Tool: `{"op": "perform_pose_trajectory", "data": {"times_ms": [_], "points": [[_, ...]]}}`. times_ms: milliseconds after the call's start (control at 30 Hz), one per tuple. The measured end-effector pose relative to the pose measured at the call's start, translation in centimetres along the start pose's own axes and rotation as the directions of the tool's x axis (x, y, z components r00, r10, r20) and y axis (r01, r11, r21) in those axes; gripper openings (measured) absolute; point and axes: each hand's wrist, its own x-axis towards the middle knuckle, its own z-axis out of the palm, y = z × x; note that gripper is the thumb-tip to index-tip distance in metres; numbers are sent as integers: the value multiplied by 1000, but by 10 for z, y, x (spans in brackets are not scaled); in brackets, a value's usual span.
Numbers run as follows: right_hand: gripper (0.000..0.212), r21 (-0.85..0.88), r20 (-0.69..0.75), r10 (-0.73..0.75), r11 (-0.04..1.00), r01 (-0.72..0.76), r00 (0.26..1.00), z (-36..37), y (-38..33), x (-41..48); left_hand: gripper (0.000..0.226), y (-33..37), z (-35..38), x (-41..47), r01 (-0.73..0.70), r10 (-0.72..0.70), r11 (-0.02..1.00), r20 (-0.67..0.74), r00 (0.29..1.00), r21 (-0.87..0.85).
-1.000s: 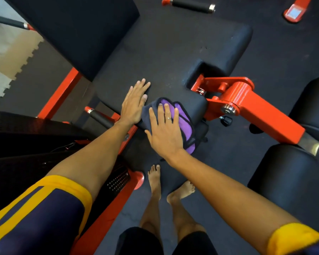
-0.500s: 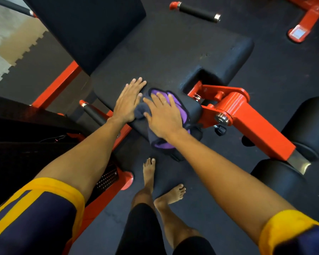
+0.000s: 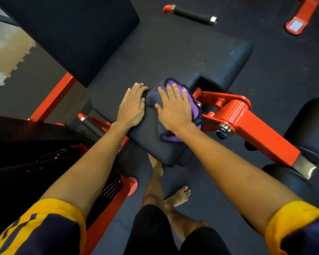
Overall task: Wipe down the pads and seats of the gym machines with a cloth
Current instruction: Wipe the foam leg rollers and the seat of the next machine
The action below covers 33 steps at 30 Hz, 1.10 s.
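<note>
Nearest the viewer, the person's yellow-cuffed navy sleeves (image 3: 53, 223) frame both forearms, and two bare feet (image 3: 180, 196) stand on the dark rubber floor just below the machine.

**Hands.** The left hand (image 3: 132, 105) lies flat on the upholstery with straight, closed fingers and grips nothing. It acts as a brace. The right hand (image 3: 175, 109) lies flat with its fingers spread and pins the folded purple-and-grey microfibre cloth (image 3: 189, 98) against the pad. No finger curls round the fabric.

**Location of the cloth.** It sits on the near lobe of the black padded vinyl seat (image 3: 173, 57), beside the notch where the orange steel pivot arm (image 3: 256, 129) enters. One end hangs over the front edge, and the left hand's fingertips lie just beside its other edge.

**Handling.** The cloth appears light, soft and limp. It is likely to bunch or slide on smooth vinyl unless palm pressure is even. Hold it under a flat palm at the centre of the fold, with loose edges away from the pivot hardware. The seat padding probably yields slightly under load.

**Beyond.** Two black cylindrical roller pads (image 3: 309, 122) sit at the right. The black backrest pad (image 3: 72, 34) rises at the far left. A black foam grip with an orange end cap (image 3: 190, 14) lies farthest away.
</note>
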Motion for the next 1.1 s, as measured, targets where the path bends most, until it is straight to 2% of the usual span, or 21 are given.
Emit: {"op": "perform_pose_trajectory", "data": {"times_ms": [67,133,233,300,400,500,600,700,733,800,900,1000,1100], "points": [[65,51,-1,160,986,-159,987,-2,15,14,45,1,0,2,-3,3,1000,2,1000,15],[67,67,-83,290,956,-285,953,-2,14,1,46,3,-1,6,-5,5,1000,7,1000,9],[72,37,-47,319,947,-318,946,1,-7,-23,49,9,-1,18,-1,1,1000,3,1000,-12],[73,74,-39,369,928,-365,929,-4,-7,-7,54,16,0,33,6,-5,999,24,1000,-36],[71,227,25,542,815,-533,840,-16,6,32,58,28,5,61,-16,19,999,64,998,-41],[72,352,96,675,665,-659,732,-23,-3,40,45,35,12,89,-28,30,999,64,997,-40],[73,328,98,636,706,-628,766,-24,1,37,37,42,20,115,-54,56,998,54,997,-36],[71,398,158,688,613,-683,709,-25,18,47,40,43,25,129,-72,71,997,73,995,-2],[71,392,158,688,615,-684,709,-25,15,45,41,42,27,128,-69,68,998,75,995,6],[72,327,94,640,704,-631,763,-21,-1,28,41,43,27,125,-73,73,997,89,993,-2],[71,159,-65,461,880,-447,885,-8,-14,7,38,43,26,126,-66,70,997,87,994,-46],[67,97,-111,387,921,-377,915,-5,6,31,36,41,24,126,-63,70,995,82,994,-79],[64,71,-71,371,928,-366,926,-15,35,78,41,42,25,126,-65,71,995,89,993,-70]]}}
